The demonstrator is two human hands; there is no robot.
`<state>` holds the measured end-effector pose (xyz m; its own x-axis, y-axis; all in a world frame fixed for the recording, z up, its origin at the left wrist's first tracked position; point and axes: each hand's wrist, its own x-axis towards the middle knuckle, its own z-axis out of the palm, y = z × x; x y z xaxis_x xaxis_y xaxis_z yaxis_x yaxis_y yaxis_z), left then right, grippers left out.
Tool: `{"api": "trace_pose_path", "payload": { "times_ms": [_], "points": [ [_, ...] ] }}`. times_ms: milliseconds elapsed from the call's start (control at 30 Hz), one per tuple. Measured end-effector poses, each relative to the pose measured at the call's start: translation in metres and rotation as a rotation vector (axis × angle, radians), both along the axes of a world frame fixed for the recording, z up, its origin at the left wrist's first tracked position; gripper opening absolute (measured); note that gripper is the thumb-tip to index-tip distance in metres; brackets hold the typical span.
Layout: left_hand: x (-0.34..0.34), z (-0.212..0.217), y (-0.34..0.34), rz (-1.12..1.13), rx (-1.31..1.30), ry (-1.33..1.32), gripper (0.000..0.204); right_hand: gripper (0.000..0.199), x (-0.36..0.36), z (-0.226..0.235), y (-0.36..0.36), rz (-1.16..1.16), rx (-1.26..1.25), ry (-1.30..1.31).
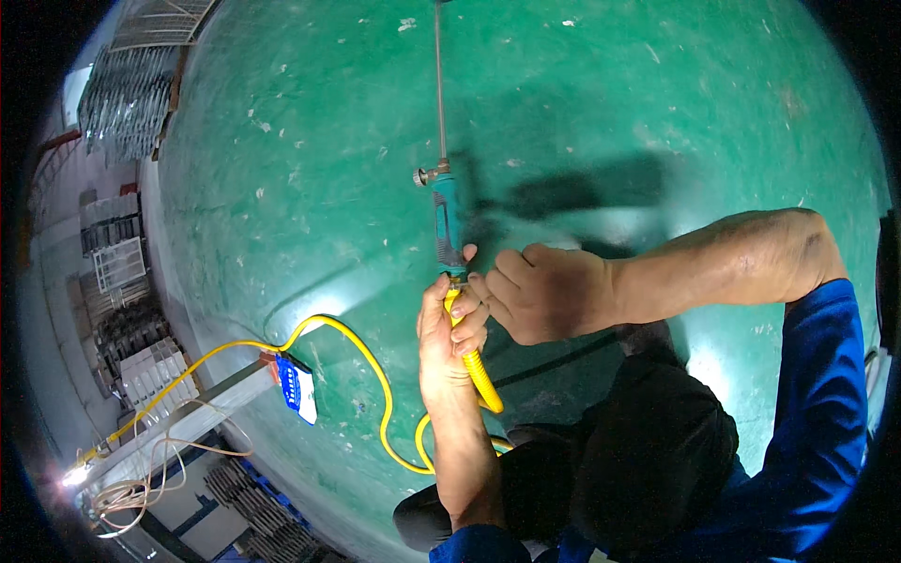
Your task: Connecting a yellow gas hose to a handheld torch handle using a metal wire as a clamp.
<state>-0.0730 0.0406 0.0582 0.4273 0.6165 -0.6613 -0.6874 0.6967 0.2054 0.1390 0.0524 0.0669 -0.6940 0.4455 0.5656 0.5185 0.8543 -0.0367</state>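
A torch with a teal handle (446, 218), a side knob (420, 176) and a long thin metal tube (440, 103) points away from me. A yellow hose (481, 380) meets the rear end of the handle. My left hand (443, 328) is closed around the hose just below that joint, thumb along its left side. From the right, my right hand (556, 293) is closed in a pinch at the joint, its fingertips beside the left fingers. A small metal fitting (457, 281) shows there in part; whatever the right fingers pinch is hidden.
The hose loops over the green floor (310, 188) to a metal beam (202, 410) at the lower left. Pale cable (122, 497) hangs there in a coil, and a blue and white packet (297, 388) sits at the beam's end. Stacked metal racks (127, 98) line the left side.
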Motion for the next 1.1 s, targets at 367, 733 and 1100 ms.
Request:
{"api": "trace_pose_path", "payload": {
  "times_ms": [367, 733, 1100],
  "points": [
    [0.016, 0.005, 0.001, -0.106, 0.064, 0.458, 0.04, 0.029, -0.003, 0.021, 0.01, 0.004, -0.682, -0.074],
    [0.018, -0.014, 0.005, -0.203, 0.151, 0.46, 0.036, 0.016, 0.0, -0.02, 0.018, -0.057, -0.944, 0.071],
    [0.026, -0.019, 0.001, -0.208, 0.117, 0.646, 0.037, 0.015, -0.001, -0.015, 0.01, 0.0, -0.697, -0.115]
  ]
}}
